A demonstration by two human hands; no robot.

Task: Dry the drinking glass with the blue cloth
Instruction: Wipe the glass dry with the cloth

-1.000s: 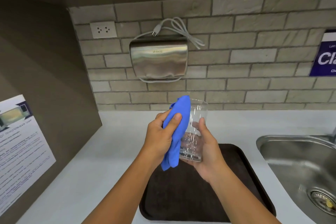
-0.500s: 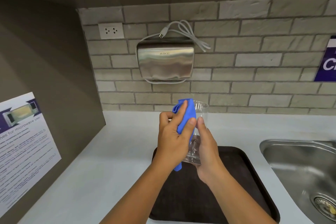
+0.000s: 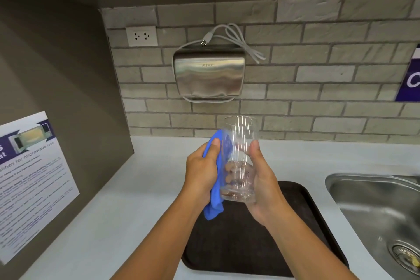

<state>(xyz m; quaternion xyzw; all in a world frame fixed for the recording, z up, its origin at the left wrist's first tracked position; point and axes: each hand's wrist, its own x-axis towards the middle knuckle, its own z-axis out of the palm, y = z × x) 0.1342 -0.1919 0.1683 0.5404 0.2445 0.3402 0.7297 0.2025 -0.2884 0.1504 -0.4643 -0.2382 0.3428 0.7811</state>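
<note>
A clear drinking glass [image 3: 239, 143] is held upright in mid-air above the counter. My right hand [image 3: 264, 185] grips its lower half from the right, thumb up along the side, fingers showing through the glass. The blue cloth [image 3: 214, 202] is pressed against the glass's left side by my left hand [image 3: 201, 171], which is closed on it. A tail of the cloth hangs below that hand. The upper part of the glass is bare.
A dark brown tray [image 3: 295, 245] lies on the white counter [image 3: 127, 200] under my hands. A steel sink [image 3: 375, 211] is at the right. A steel hand dryer [image 3: 209, 75] hangs on the brick wall, a socket [image 3: 142, 36] to its left. A notice [image 3: 29, 179] is on the left wall.
My left hand and the cloth slid down and to the left side of the glass, baring its rim and upper part. The glass stayed in my right hand.
</note>
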